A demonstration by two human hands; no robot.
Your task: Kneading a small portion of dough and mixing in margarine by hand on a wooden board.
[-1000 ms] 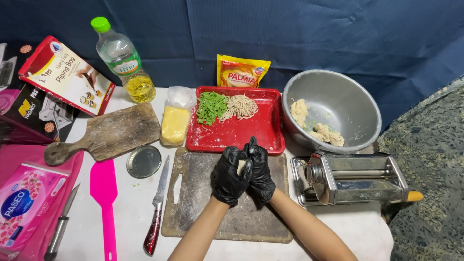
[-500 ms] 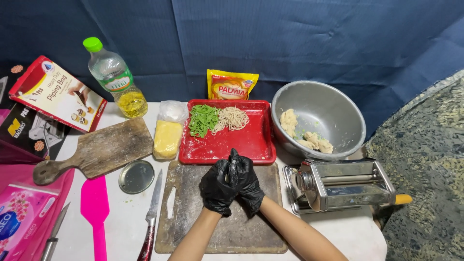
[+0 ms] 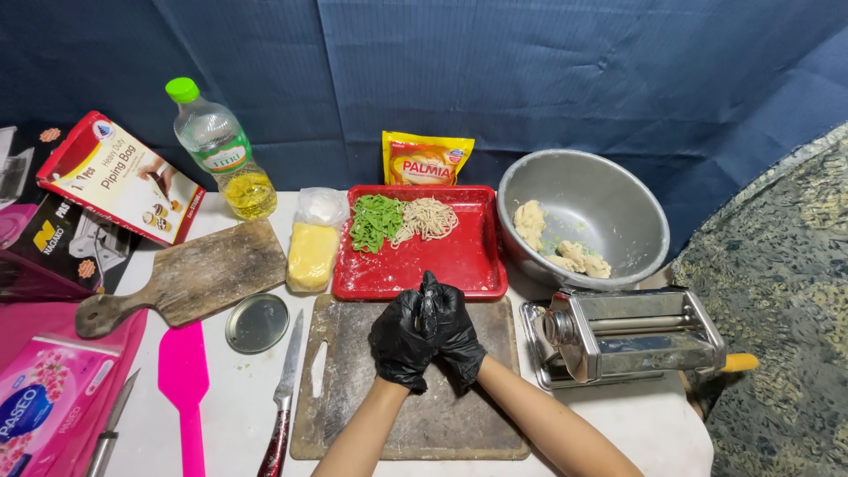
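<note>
Far left: pink tissue pack (image 3: 40, 415) at the table edge, w/ a red box (image 3: 119, 177) leaning behind it. Next over, a pink spatula (image 3: 183, 389) lies flat, handle toward the person, & above it a worn wooden board (image 3: 190, 278) w/ its handle pointing left. An oil bottle (image 3: 219, 150) w/ green cap stands at the back. A round metal lid (image 3: 256, 323) sits just beside a knife (image 3: 283, 402) w/ a dark red handle — blade pointing away.

Centre: a bag of yellow block (image 3: 312, 252) next to a red tray (image 3: 450, 265); on the tray, green noodles (image 3: 374, 221) touch pale noodles (image 3: 428, 217). A yellow packet (image 3: 426, 159) stands behind the tray.

The floury cutting board (image 3: 353, 397) lies in front of the tray. Over it, both hands in black gloves are pressed palm to palm — left hand (image 3: 402, 340) & right hand (image 3: 455, 331), fingers pointing up & away. Whether anything is between the palms can't be told; nothing shows.

Right: a metal bowl (image 3: 618, 194) w/ dough lumps (image 3: 565, 247) inside, some w/ green flecks. In front of it a metal pasta machine (image 3: 632, 336), yellow-tipped handle (image 3: 738, 362) sticking out to the right.
</note>
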